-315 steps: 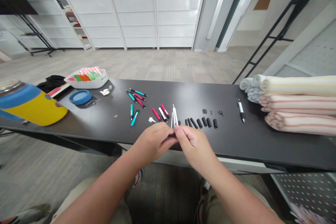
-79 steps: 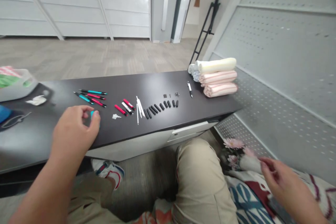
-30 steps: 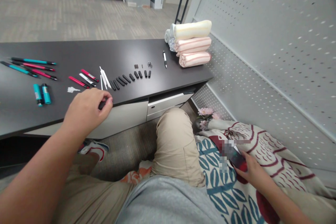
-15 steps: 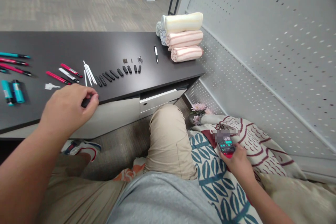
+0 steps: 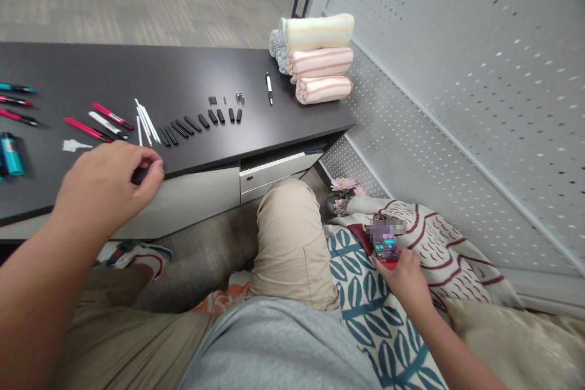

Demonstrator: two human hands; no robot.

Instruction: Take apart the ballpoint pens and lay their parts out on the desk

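My left hand [image 5: 103, 186] is over the front edge of the dark tabletop [image 5: 192, 67], back upward, with fingers curled in towards the thumb. A dark patch shows between thumb and fingers; whether it is an object or the tabletop, I cannot make out. Beyond the knuckles lie a red pen [image 5: 86, 129] and a small white piece [image 5: 75, 145]. Several thin white tubes [image 5: 145, 124] and a row of short black sleeves [image 5: 188, 125] lie to its right. Down at the right, my right hand [image 5: 409, 280] is closed around a phone [image 5: 384, 247] with a lit screen, above the patterned fabric.
Rolled towels [image 5: 320, 61] are stacked at the table's far right, beside a black-and-white pen [image 5: 269, 88]. Small metal parts [image 5: 240, 97] lie behind the sleeves. Turquoise markers [image 5: 12, 153] are at the left. A perforated panel [image 5: 439, 91] rises on the right, with pink flowers [image 5: 343, 185] below it.
The view has shifted slightly, so the table items sit further left. My left hand keeps its curled pose at the table edge. My right hand still holds the phone.
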